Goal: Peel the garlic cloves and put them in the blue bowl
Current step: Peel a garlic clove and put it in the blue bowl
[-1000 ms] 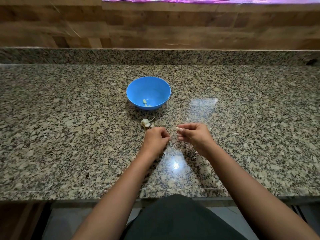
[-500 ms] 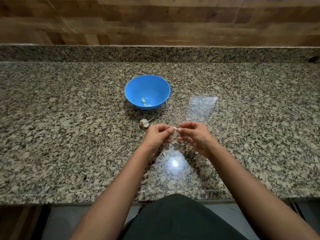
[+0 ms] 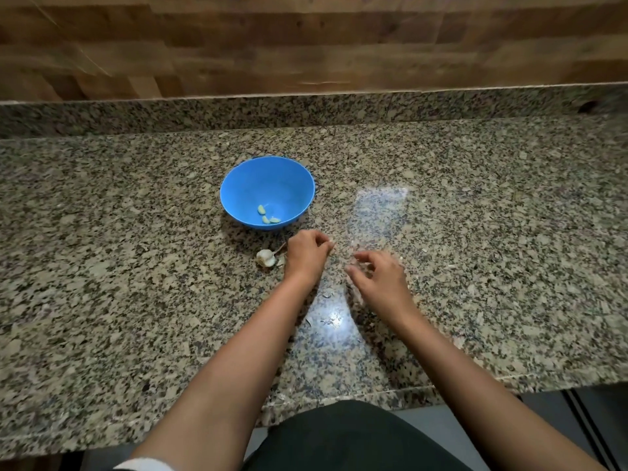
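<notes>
Since half a second ago the hands have parted. We see the left hand (image 3: 307, 256) close to the blue bowl (image 3: 238, 185), fingers curled tight and pinching a small pale bit (image 3: 332, 246); clove or skin, we cannot tell. The right hand (image 3: 380, 282) is blurred, fingers loosely bent, nothing seen in them. The round glossy bowl sits mid-worktop and holds three smooth peeled cloves (image 3: 266, 215). A papery partial garlic bulb (image 3: 266, 257) lies on its front-edge side, just beside the left hand. The granite worktop (image 3: 136, 266) is speckled and polished, with skin flakes (image 3: 328, 294) between the wrists.

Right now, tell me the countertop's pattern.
The countertop is speckled granite, beige with black flecks; clearest in the head view.
</notes>
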Available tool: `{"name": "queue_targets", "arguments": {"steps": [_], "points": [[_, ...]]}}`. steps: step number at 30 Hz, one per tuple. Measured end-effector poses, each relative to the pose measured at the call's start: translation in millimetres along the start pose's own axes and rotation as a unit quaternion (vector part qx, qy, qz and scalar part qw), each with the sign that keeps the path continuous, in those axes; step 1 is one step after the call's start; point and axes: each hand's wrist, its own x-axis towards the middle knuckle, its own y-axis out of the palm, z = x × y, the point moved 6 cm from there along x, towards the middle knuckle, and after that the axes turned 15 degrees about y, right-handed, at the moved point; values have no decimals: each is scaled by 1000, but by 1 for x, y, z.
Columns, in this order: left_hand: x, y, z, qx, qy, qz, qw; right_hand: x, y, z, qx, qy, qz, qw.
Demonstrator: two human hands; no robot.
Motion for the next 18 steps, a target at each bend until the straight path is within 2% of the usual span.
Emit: {"name": "queue_targets", "arguments": {"steps": [4, 10, 12, 15, 18], "points": [[-12, -5, 6, -33, -6, -7, 999, -26, 12, -5, -122, -72, 27, 990], [-62, -22, 15, -47, 75, -47, 995, -54, 38, -25, -319, -123, 65, 938], [-72, -25, 18, -52, 86, -58, 993, -49, 44, -19, -326, -146, 60, 932], [-84, -29, 19, -42, 97, -68, 992, -35, 53, 0, -266, -201, 59, 941], [-101, -27, 21, -17, 112, -29, 993, -37, 56, 8, -195, -260, 60, 944]]}}
